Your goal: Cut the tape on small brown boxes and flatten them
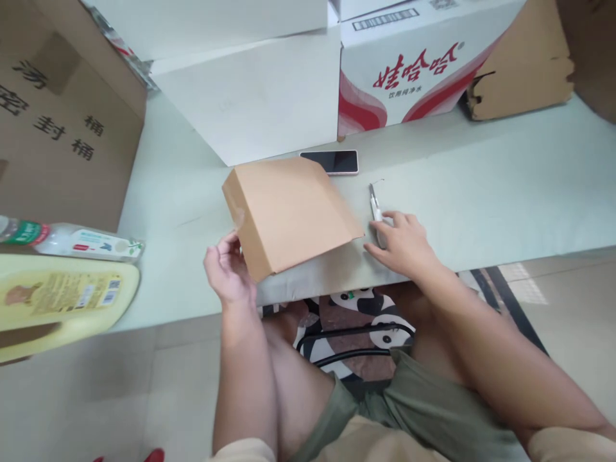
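A small brown cardboard box (293,215) is tilted over the table, its front edge raised above the surface. My left hand (231,269) has its fingers curled at the box's left end, where clear tape shows; the fingertips are partly hidden. To the right of the box, my right hand (404,242) reaches over a slim white-handled tool (375,206) with a thin dark metal tip. Its fingers are spread, with the index finger and thumb by the tool's handle. The tool's exact kind is unclear. Behind the box lies a phone (341,162), partly covered by it.
A pale table (505,186) spans the view. White cartons (269,96), a red-and-white water carton (409,77) and an open brown box (524,70) line the back. At left are a large carton (62,128), a plastic bottle (58,239) and a yellow container (67,295).
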### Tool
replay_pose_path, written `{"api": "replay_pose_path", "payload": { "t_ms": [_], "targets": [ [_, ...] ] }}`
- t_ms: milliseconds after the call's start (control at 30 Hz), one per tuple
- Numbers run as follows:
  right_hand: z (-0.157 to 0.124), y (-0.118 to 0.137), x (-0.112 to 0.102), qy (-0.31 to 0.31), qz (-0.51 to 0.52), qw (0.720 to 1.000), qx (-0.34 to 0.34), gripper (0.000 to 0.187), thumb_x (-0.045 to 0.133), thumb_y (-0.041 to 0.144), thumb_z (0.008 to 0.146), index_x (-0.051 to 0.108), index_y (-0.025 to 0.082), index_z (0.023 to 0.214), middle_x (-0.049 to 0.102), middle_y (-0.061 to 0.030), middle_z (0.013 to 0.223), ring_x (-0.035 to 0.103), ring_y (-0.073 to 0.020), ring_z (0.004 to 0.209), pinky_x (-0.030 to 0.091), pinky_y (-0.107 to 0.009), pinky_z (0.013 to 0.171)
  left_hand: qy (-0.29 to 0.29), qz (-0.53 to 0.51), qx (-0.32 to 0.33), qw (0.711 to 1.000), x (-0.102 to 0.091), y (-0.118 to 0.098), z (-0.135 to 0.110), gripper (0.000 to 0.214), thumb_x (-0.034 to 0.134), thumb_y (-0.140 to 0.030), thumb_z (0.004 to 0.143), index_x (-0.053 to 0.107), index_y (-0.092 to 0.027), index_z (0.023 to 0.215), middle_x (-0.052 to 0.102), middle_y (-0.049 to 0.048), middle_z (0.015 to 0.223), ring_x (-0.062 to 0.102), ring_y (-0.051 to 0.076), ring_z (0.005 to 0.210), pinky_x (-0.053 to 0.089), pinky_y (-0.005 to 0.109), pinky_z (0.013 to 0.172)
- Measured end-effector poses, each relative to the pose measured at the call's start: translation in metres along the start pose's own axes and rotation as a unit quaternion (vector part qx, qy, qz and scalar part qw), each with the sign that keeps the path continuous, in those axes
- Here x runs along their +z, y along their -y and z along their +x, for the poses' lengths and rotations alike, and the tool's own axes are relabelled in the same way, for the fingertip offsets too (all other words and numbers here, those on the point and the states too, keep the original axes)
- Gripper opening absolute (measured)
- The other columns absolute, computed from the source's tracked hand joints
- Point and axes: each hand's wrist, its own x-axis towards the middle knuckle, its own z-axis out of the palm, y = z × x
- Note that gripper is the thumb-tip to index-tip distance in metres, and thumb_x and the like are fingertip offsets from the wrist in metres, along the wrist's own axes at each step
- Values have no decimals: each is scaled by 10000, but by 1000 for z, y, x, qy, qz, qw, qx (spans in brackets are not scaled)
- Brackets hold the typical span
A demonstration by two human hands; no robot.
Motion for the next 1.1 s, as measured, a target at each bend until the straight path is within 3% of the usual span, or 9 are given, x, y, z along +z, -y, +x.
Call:
{"api": "replay_pose_path", "payload": {
  "t_ms": [100,167,333,467,567,633,800,933,1100],
  "targets": [
    [2,6,8,-6,50,996,-79,519,627,461,844,683,197,1287,526,-186,1496,396,-476,1409,392,-688,1077,-70,-93,-101,988,3,-10,-1,423,708,-573,796,659,-208,1004,740,40,969,714,197,880,571,335,751],
    [9,12,13,-33,115,984,-132,570,618,434,843,620,169,1348,533,-192,1492,399,-429,1438,352,-655,1154,-96,-114,-122,981,5,-19,-1,437,845,-462,660,652,-208,959,722,23,936,693,169,824,555,299,724],
    [21,28,17,-91,304,932,-176,499,569,389,871,548,164,1316,669,-177,1276,639,-310,1162,532,-510,995,-110,-156,-167,967,-1,-27,0,353,820,-368,651,611,-217,892,688,5,879,659,141,727,535,264,650],
    [22,39,22,-88,375,911,-150,383,626,470,851,591,183,1103,707,-114,966,672,-245,833,570,-394,715,-15,-168,-164,972,-8,-23,-4,436,734,-449,732,592,-267,1102,696,58,1095,699,197,887,545,268,634],
    [23,44,25,-108,392,908,-97,530,705,558,791,556,196,1147,682,-101,973,646,-223,796,549,-373,671,42,-160,-158,973,-8,-22,-6,592,727,-501,748,535,-322,1278,653,83,1287,705,221,984,534,249,592],
    [25,46,24,-134,387,911,-57,656,755,589,733,513,206,1206,662,-86,998,619,-201,770,538,-367,667,32,-162,-165,972,-4,-22,-5,643,751,-511,735,533,-326,1311,643,87,1323,705,218,995,536,242,597],
    [24,49,15,-151,366,918,7,506,771,566,684,518,221,954,590,3,779,525,-154,651,465,-308,584,-67,-120,-185,973,5,-26,-1,503,828,-514,671,661,-203,1029,732,64,978,686,161,787,506,214,594],
    [20,49,12,-142,381,914,7,363,744,487,713,542,217,847,609,2,726,517,-150,636,435,-285,574,-99,-65,-185,976,4,-29,1,411,818,-517,664,649,-167,796,666,11,695,599,124,609,465,214,559],
    [18,46,10,-162,473,865,-22,325,542,520,896,609,205,858,650,-30,764,597,-182,720,494,-308,646,-84,-110,-200,970,0,-32,0,321,767,-393,657,552,-167,577,518,-26,546,449,82,483,333,203,450]
  ]
}}
